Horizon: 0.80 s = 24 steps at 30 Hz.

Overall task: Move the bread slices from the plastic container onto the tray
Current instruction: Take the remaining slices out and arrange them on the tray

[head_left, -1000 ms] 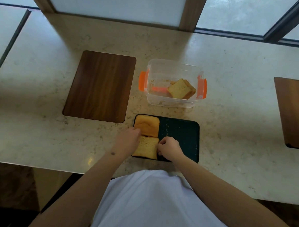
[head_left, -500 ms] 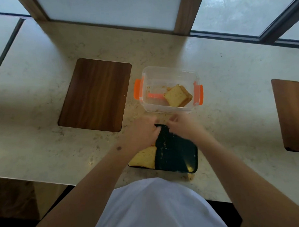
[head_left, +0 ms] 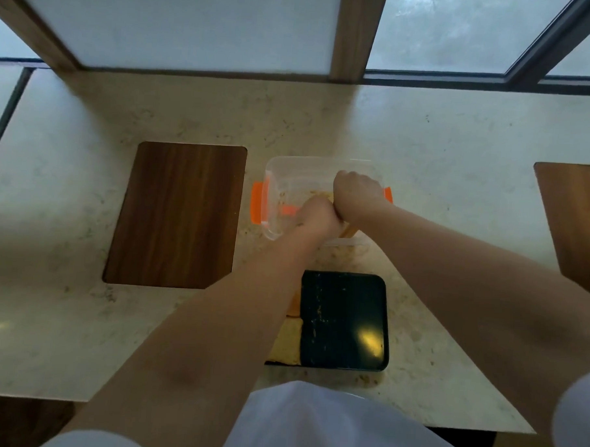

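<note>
Right now both hands are down inside the container, the clear tub with orange clips that sits just beyond the tray. The left hand and right hand press together knuckle to knuckle over the tub's near right part. Each looks curled into a loose fist, but their fingers point down and away from the camera, so whether they are clamped on bread cannot be told.

Only scraps of the remaining bread show: a tan edge under the heel of the hands near the tub's near wall, and a pale sliver just beyond the left knuckles. That places the slice directly beneath the hands, not off to one side. Neither hand seems nearer to it than the other. Its long axis is hidden; it appears to lie tilted against the near wall, though that is a guess.

Nearer than the tub, the tray already carries slices along its left side, partly hidden by the left forearm. Its right half is bare and dark, flecked with crumbs.

The coming move likely turns on this: the bread must rise over the tub's near wall and travel toward the body to that bare half. The right hand sits on that side.
</note>
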Motion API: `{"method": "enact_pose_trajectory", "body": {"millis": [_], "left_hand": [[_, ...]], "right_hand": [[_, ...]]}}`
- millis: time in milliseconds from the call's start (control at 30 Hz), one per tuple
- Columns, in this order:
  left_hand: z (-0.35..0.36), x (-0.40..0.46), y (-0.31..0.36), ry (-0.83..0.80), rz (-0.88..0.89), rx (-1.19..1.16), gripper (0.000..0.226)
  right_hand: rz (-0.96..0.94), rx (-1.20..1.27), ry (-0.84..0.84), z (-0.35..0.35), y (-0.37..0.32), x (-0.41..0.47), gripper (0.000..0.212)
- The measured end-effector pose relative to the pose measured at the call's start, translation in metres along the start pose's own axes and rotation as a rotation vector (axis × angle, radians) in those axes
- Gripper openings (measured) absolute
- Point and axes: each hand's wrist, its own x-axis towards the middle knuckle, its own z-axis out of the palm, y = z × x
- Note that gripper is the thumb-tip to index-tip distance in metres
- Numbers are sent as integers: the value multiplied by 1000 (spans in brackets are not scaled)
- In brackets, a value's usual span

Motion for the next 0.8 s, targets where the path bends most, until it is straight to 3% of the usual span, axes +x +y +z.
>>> {"method": "enact_pose_trajectory", "body": {"millis": [67, 100, 200, 300, 400, 633, 800], "left_hand": [[0, 9, -2, -62, -79, -33, 14], [0, 13, -2, -68, -138, -89, 23], [-5, 21, -2, -123, -285, -455, 40], [-11, 21, -1, -174, -452, -788, 29], [-14, 25, -3, -223, -598, -1027, 23], [-13, 29, -4, -250, -503, -1127, 60], [-29, 16, 1, -301, -451, -969, 48]], "right_hand": [[21, 9, -54, 2, -1, 6, 10], [34, 20, -76, 3, -2, 9, 7], [77, 98, -112, 3, -3, 18, 16], [132, 172, -140, 5, -2, 27, 20], [187, 260, -192, 6, -5, 30, 9], [255, 571, -78, 7, -8, 26, 11], [253, 821, -78, -3, -4, 3, 12]]}}
